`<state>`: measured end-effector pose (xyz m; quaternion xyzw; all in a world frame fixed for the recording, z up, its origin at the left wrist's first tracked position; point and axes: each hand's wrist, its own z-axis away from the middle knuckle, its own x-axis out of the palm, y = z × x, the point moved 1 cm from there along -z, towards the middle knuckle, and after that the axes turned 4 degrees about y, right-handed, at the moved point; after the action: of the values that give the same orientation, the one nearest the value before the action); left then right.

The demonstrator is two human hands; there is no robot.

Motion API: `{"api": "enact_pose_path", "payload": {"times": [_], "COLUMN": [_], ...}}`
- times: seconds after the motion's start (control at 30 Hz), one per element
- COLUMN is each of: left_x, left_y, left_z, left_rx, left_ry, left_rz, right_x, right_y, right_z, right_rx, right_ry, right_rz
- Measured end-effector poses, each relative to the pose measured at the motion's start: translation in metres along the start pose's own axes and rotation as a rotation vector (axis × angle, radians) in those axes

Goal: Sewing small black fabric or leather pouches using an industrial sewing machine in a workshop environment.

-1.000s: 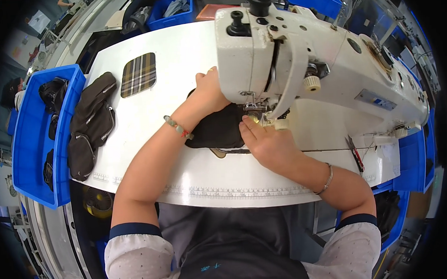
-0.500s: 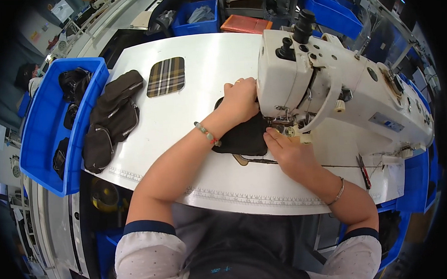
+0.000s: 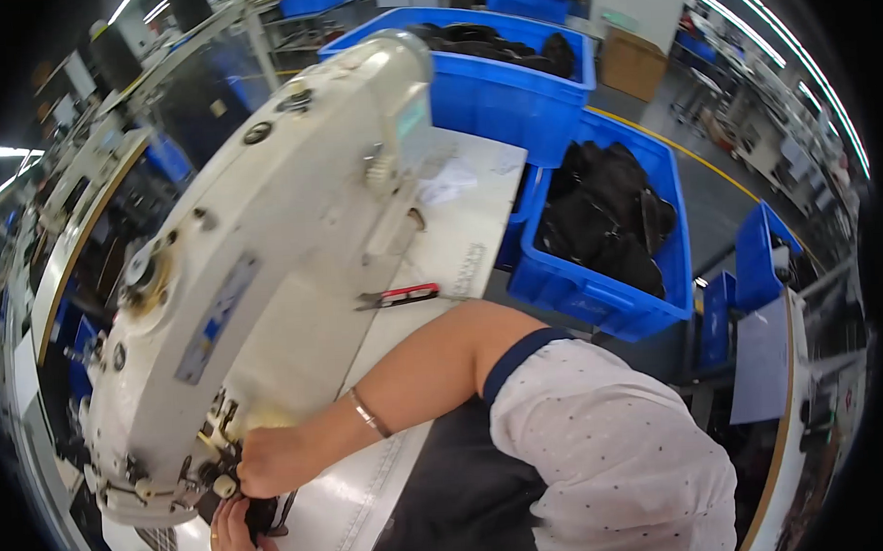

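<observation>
At seven o'clock, the black cloth (image 3: 263, 514), likely soft and light, is best held by its edges; left hand (image 3: 239, 550): thumb parted from fingers; right hand (image 3: 276, 462): grip cannot be told.

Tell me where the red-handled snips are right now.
In the head view, the red-handled snips lie just left of centre on the white table, between the white sewing machine and the right forearm.
</observation>
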<state>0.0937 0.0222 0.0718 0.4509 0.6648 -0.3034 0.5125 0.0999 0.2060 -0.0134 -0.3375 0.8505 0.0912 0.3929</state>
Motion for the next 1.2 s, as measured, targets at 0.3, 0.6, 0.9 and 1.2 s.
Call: {"api": "enact_pose_path", "payload": {"times": [0.3, 0.6, 0.9, 1.2], "left_x": [0.024, 0.019, 0.030, 0.037], "left_y": [-0.002, 0.008, -0.004, -0.020], "left_z": [-0.007, -0.024, -0.014, -0.011], "left_rx": [-0.018, 0.198, 0.069, 0.122], "left_ry": [0.260, 0.271, 0.190, 0.269], "left_rz": [-0.171, -0.529, -0.437, -0.371], "right_x": [-0.006, -0.003, 0.025, 0.017], "right_y": [0.004, 0.010, 0.008, 0.004], "right_z": [0.001, 0.005, -0.001, -0.001], "right_rx": [0.182, 0.183, 0.100, -0.035], "right_ry": [0.051, 0.068, 0.115, 0.113], "right_rz": [0.047, 0.061, 0.131, 0.041]}}
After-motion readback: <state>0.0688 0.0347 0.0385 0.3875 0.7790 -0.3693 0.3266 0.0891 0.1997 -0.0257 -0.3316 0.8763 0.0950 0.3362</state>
